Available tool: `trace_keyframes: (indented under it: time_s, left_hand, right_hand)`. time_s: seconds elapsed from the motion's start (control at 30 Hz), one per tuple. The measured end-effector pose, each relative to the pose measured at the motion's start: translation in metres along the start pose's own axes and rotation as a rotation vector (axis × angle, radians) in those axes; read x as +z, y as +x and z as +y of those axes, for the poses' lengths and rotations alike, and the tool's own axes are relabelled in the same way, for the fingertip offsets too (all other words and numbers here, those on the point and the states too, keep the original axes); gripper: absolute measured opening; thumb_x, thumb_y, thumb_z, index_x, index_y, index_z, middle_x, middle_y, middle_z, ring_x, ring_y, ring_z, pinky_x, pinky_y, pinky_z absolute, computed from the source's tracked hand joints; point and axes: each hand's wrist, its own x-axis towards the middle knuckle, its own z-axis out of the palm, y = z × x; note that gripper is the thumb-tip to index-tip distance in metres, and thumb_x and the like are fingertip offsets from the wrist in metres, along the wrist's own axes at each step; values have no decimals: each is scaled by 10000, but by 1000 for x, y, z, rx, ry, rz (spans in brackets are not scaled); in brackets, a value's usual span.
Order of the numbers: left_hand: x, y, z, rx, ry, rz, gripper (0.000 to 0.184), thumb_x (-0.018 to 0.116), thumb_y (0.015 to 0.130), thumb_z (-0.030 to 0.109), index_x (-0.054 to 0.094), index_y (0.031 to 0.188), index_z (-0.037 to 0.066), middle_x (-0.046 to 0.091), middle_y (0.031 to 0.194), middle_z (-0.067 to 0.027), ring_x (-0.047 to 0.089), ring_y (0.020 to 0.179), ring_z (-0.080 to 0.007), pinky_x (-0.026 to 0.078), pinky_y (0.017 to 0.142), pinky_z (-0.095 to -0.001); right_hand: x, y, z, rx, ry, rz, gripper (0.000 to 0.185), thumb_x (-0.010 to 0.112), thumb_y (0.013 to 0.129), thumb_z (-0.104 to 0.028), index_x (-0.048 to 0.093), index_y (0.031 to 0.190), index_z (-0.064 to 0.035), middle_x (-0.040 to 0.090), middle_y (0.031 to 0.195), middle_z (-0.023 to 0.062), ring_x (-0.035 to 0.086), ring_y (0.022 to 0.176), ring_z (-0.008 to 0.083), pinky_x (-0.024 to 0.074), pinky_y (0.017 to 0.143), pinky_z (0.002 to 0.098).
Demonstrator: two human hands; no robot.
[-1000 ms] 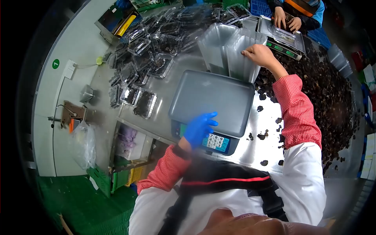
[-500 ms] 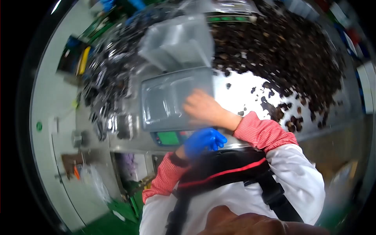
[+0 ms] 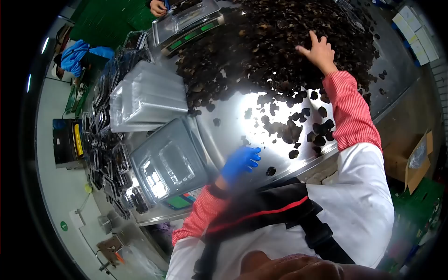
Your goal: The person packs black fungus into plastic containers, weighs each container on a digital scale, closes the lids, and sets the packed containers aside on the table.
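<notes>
My right hand [image 3: 321, 55], bare, is stretched over a large heap of dark dried pieces [image 3: 275, 51] that look like wood ear mushrooms. Its fingers are spread, with nothing seen in them. In a blue glove, my left hand [image 3: 240, 163] hovers over the near part of the steel table, right of the scale; its fingers are loosely bent and apart, and nothing shows in them. The scale [image 3: 203, 161] has a lit green display [image 3: 179, 201] and carries a clear plastic tray [image 3: 170, 170]. Loose dark pieces [image 3: 289, 132] lie between my hands.
Behind the scale stands a stack of clear plastic containers [image 3: 149, 98]. Many filled clear packs [image 3: 100, 154] crowd the left side. Across the table is a second scale [image 3: 186, 28] with another person's hand [image 3: 157, 8] beside it. A cardboard box [image 3: 410, 161] sits at right.
My right hand has left the tray on the scale and reached out over the heap, fingers spreading. My left hand is now right of the scale. The view has turned rightward.
</notes>
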Motion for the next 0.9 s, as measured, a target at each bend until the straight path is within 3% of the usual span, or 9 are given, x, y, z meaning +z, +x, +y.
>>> trace_keyframes:
  time_s: [0.1,0.2,0.27,0.37,0.57,0.6,0.7,0.8,0.9]
  left_hand:
    - [7,15,-6,-8,-48,11,439,513,1004,354,551,1325,58,638,1133,-45,594,938,-133,470,818,-260]
    - [18,30,-2,-36,-14,64,432,516,1003,348,557,1324,61,640,1126,-42,596,933,-127,473,814,-260]
    - [24,43,1,-70,-5,88,423,518,1003,341,566,1317,62,642,1114,-38,597,922,-121,476,808,-259]
    - [35,60,17,-63,26,82,400,517,1005,328,584,1293,58,646,1095,-29,597,911,-115,478,797,-254]
    - [32,87,22,92,180,249,309,554,988,190,602,1266,64,654,1072,-26,611,945,-124,485,843,-256]
    - [22,97,9,208,108,281,435,669,892,104,564,1313,65,628,1190,-72,601,1083,-192,478,951,-313]
    - [11,106,11,521,955,416,794,802,740,107,427,1440,84,514,1378,-146,529,1224,-309,436,1047,-383]
    - [28,112,23,394,1097,290,1105,870,621,150,249,1535,118,346,1499,-227,432,1306,-411,417,1069,-436]
    - [38,139,21,331,1288,326,1196,883,595,168,174,1559,157,275,1518,-281,391,1320,-472,402,1083,-464]
  right_hand:
    - [38,17,-4,40,31,-146,870,573,745,-793,424,1441,-293,459,1373,173,477,1229,412,428,958,560]
    - [51,-41,-42,-322,-15,-141,732,693,722,-647,548,1335,-274,503,1257,126,487,1163,379,454,902,566]
    - [43,-87,-52,-482,-25,-151,713,708,727,-597,549,1338,-264,539,1187,103,513,1091,346,477,839,497]
    - [36,-155,-54,-656,22,-178,692,742,756,-502,517,1373,-284,533,1252,105,497,1162,354,444,947,498]
    - [-11,-200,-31,-602,256,-202,850,832,686,-446,464,1432,-275,500,1291,193,482,1196,417,429,1001,512]
    - [-25,-197,-22,-532,309,-204,895,847,668,-440,443,1446,-256,498,1283,211,501,1171,411,451,982,489]
    - [-45,-189,20,-288,329,-310,1022,864,628,-445,363,1489,-220,487,1256,225,584,1040,381,538,846,421]
    - [-34,-188,50,-101,74,-584,1135,898,600,-390,268,1526,-204,489,1218,259,631,951,406,553,790,439]
    - [14,-205,44,-257,169,-466,1179,906,589,-325,216,1540,-225,492,1209,295,655,891,418,558,766,426]
